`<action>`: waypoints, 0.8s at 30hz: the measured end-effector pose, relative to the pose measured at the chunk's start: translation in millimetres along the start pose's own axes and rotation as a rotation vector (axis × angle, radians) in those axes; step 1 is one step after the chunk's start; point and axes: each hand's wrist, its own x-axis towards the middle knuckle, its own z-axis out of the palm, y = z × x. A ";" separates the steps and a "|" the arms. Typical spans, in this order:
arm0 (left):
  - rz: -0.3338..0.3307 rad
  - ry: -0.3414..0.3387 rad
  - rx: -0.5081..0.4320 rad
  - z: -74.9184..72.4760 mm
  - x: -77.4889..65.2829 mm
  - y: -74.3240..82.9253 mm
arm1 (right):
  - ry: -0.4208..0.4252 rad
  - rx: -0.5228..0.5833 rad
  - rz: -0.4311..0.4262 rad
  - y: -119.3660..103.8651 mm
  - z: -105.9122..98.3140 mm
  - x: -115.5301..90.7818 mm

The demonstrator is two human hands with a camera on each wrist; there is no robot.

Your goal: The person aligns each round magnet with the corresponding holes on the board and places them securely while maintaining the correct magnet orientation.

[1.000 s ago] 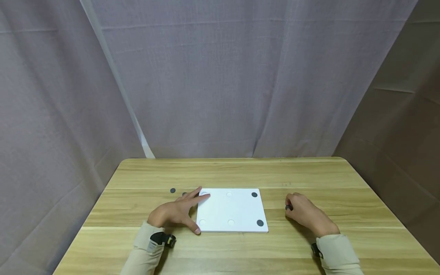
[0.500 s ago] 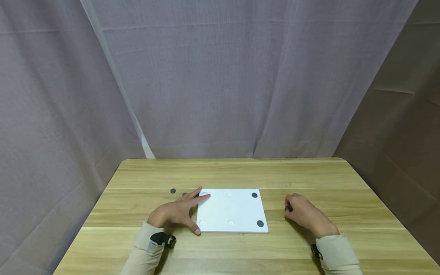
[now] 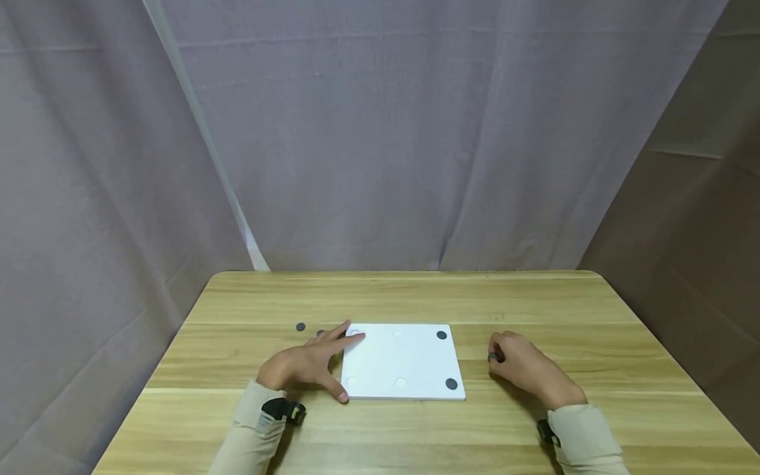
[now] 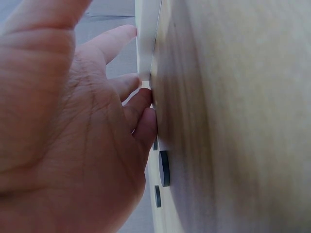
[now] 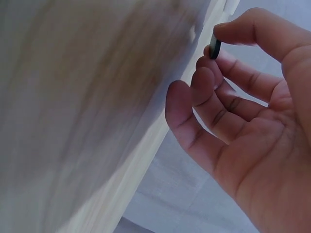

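Observation:
A white board with shallow round recesses lies on the table. Dark discs fill its two right-hand recesses. My left hand rests at the board's left edge with fingers spread, the index finger on the top face and the thumb at the near left corner. To the right of the board, my right hand pinches a small dark disc between thumb and index finger, close over the tabletop. Its other fingers are loosely bent, as the right wrist view shows.
Beyond the left hand lie loose dark discs on the wooden table; the left wrist view shows another thick disc near the little finger. A grey curtain hangs behind the table's far edge.
The right hand has shifted slightly left toward the board, still pinching the disc. The left hand keeps its place on the board. The head view has tilted a little.

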 end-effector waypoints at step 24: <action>0.006 -0.007 -0.003 1.0 0.0 -0.3 | 0.008 0.087 -0.050 -18.8 1.8 2.6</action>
